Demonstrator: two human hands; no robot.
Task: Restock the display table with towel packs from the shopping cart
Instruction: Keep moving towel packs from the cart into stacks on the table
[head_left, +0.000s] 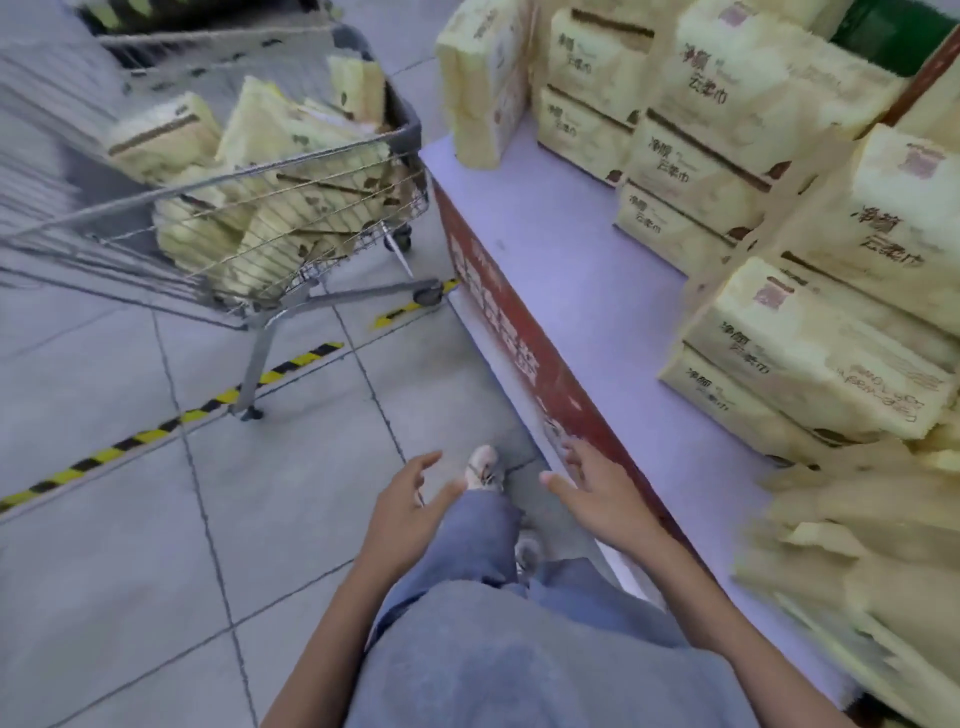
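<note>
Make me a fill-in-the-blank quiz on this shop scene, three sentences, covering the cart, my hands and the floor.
1. The grey wire shopping cart, loaded with pale yellow towel packs, stands to the ____ of the purple-topped display table.
2. The left hand and the right hand both hold ____.
3. The striped tape on the grey tiled floor is yellow and ____.

Missing words: left; nothing; black.

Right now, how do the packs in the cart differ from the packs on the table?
The cart packs lie jumbled and tilted; the table packs mostly sit in level stacks. The cart packs are heaped behind the wire of the cart; the table packs stand in the open on the table. Both are pale yellow with dark print.
</note>
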